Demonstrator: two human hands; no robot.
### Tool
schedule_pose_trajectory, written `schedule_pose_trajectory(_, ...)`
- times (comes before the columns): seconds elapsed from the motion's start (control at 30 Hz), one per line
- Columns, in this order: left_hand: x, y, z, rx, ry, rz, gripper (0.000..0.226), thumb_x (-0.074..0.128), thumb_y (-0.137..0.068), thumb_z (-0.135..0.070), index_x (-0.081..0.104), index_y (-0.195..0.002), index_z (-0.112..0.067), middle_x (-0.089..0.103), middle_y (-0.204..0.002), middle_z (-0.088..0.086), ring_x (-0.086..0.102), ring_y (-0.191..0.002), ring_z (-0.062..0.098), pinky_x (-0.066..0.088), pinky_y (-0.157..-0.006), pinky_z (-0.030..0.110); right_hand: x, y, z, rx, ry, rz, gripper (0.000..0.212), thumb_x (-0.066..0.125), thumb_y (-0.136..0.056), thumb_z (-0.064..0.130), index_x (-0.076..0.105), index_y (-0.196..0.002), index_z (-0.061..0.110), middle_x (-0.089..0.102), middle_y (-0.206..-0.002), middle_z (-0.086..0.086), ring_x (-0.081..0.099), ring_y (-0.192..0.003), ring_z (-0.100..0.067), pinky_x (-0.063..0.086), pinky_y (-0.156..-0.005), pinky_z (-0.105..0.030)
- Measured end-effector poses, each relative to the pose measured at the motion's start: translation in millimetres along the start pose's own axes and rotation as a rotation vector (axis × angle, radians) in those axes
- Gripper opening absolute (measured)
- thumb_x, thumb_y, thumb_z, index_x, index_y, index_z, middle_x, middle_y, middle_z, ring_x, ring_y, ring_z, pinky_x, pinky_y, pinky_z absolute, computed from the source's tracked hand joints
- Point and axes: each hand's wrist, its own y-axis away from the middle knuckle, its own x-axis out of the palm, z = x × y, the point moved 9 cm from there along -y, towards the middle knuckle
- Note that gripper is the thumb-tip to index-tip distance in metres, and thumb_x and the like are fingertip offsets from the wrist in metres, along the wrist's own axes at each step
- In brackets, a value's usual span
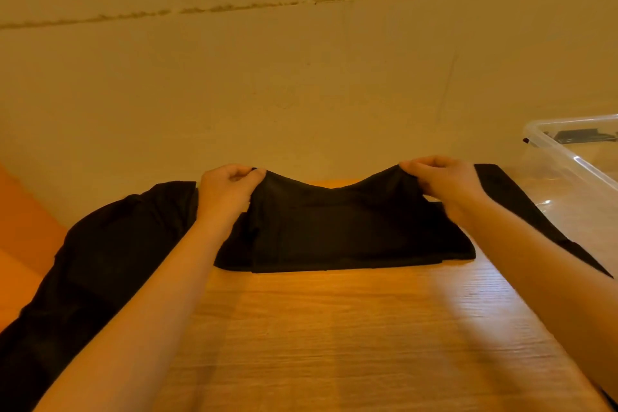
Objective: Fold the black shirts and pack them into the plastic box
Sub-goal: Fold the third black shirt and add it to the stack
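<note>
A partly folded black shirt (341, 231) lies across the far part of the wooden table (334, 328). My left hand (227, 189) pinches its far left corner and my right hand (441, 177) pinches its far right corner, both lifting that edge so the cloth sags between them. The near edge of the shirt stays flat on the table. A clear plastic box (575, 157) stands at the right, with something dark lying inside near its far end.
A heap of more black cloth (93, 264) covers the table's left side and runs off the near left corner. Another black strip (521, 204) lies between my right arm and the box. A plain wall rises directly behind the table.
</note>
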Motion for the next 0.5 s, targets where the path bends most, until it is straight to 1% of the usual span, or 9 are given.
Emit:
schedule_pose_trajectory(0.07, 21, 19, -8, 0.025, -0.006, 0.043, 0.012, 0.071, -0.085, -0.032, 0.073, -0.088, -0.021, 0.072, -0.088, -0.004, 0.068, -0.087, 0.011, 0.056, -0.076, 0.027, 22, 19, -4, 0.038, -0.068, 0.055, 0.017, 0.076, -0.078, 0.025, 0.07, -0.092, 0.017, 0.072, -0.094, -0.004, 0.067, -0.092, -0.019, 0.056, -0.081, -0.031)
schedule_pose_trajectory(0.13, 41, 36, -15, 0.066, -0.035, 0.063, 0.013, 0.072, -0.084, -0.034, 0.073, -0.087, -0.022, 0.072, -0.086, -0.008, 0.067, -0.085, 0.005, 0.054, -0.077, 0.024, 42, 36, -8, 0.067, -0.128, 0.105, 0.018, 0.077, -0.077, 0.025, 0.072, -0.091, 0.016, 0.073, -0.092, -0.004, 0.069, -0.093, -0.02, 0.056, -0.083, -0.031)
schedule_pose_trajectory(0.23, 66, 62, -17, 0.106, -0.059, 0.079, 0.014, 0.073, -0.083, -0.037, 0.073, -0.09, -0.025, 0.069, -0.082, -0.016, 0.063, -0.08, -0.005, 0.048, -0.073, 0.012, 67, 58, -17, 0.088, -0.175, 0.161, 0.017, 0.079, -0.075, 0.029, 0.074, -0.085, 0.017, 0.074, -0.089, -0.003, 0.069, -0.091, -0.02, 0.057, -0.082, -0.033)
schedule_pose_trajectory(0.3, 80, 76, -14, 0.114, -0.036, 0.096, 0.014, 0.072, -0.084, -0.035, 0.075, -0.093, -0.025, 0.067, -0.08, -0.022, 0.062, -0.077, -0.01, 0.046, -0.069, 0.006, 78, 71, -23, 0.105, -0.199, 0.178, 0.014, 0.078, -0.075, 0.03, 0.074, -0.085, 0.02, 0.074, -0.087, 0.0, 0.07, -0.086, -0.017, 0.058, -0.077, -0.032)
schedule_pose_trajectory(0.37, 90, 87, -10, 0.119, 0.0, 0.11, 0.011, 0.069, -0.087, -0.031, 0.074, -0.095, -0.026, 0.063, -0.077, -0.026, 0.059, -0.075, -0.018, 0.043, -0.066, 0.002, 84, 79, -28, 0.092, -0.227, 0.172, 0.011, 0.076, -0.077, 0.029, 0.076, -0.085, 0.022, 0.074, -0.091, 0.003, 0.069, -0.09, -0.015, 0.057, -0.081, -0.031)
schedule_pose_trajectory(0.43, 94, 97, -6, 0.118, 0.05, 0.108, 0.013, 0.066, -0.089, -0.027, 0.073, -0.1, -0.027, 0.062, -0.08, -0.028, 0.057, -0.078, -0.021, 0.044, -0.068, 0.003, 86, 84, -33, 0.099, -0.265, 0.16, 0.009, 0.075, -0.078, 0.027, 0.076, -0.086, 0.023, 0.073, -0.095, 0.003, 0.068, -0.094, -0.014, 0.056, -0.087, -0.033)
schedule_pose_trajectory(0.5, 95, 103, -2, 0.134, 0.058, 0.101, 0.018, 0.063, -0.091, -0.025, 0.072, -0.107, -0.027, 0.063, -0.089, -0.026, 0.058, -0.085, -0.016, 0.047, -0.073, 0.006, 86, 88, -37, 0.12, -0.293, 0.162, 0.008, 0.073, -0.08, 0.024, 0.076, -0.088, 0.022, 0.073, -0.096, 0.002, 0.069, -0.094, -0.014, 0.055, -0.089, -0.033)
